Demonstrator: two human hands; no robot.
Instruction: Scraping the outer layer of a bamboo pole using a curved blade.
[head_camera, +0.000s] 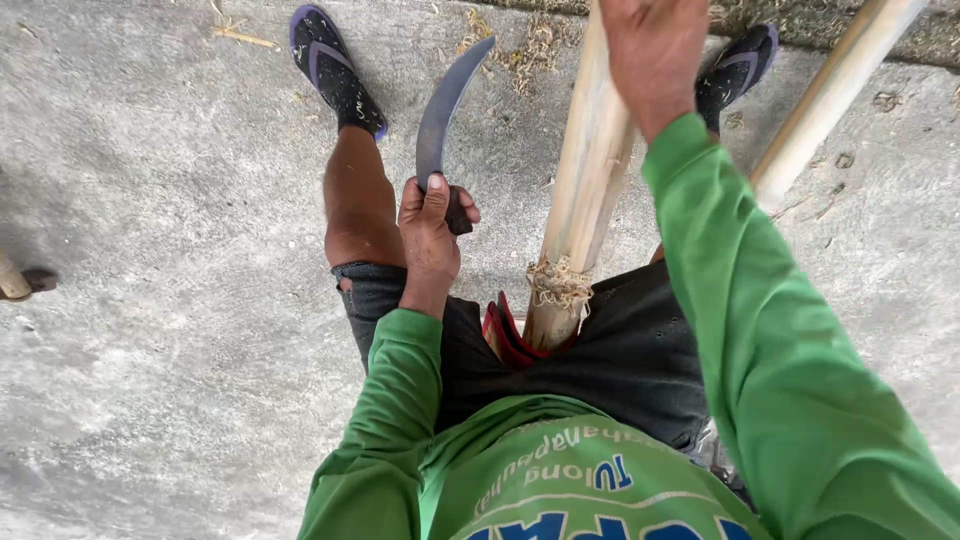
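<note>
green long sleeves (780, 380), dark grey shorts (620, 360), pale tan bamboo pole (590, 170), dull grey curved blade (445, 100), black sandals with purple edging (335, 65), mottled grey concrete floor (150, 300).

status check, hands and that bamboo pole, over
Left hand shut on curved dark blade. Right hand grips pale bamboo pole. Frayed fibres at pole base.

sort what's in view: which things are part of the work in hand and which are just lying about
In use: curved knife gripped by the left hand; bamboo pole held by the right hand.

Lying about: second pole at right; dry shavings on the concrete; stub at left edge.
</note>
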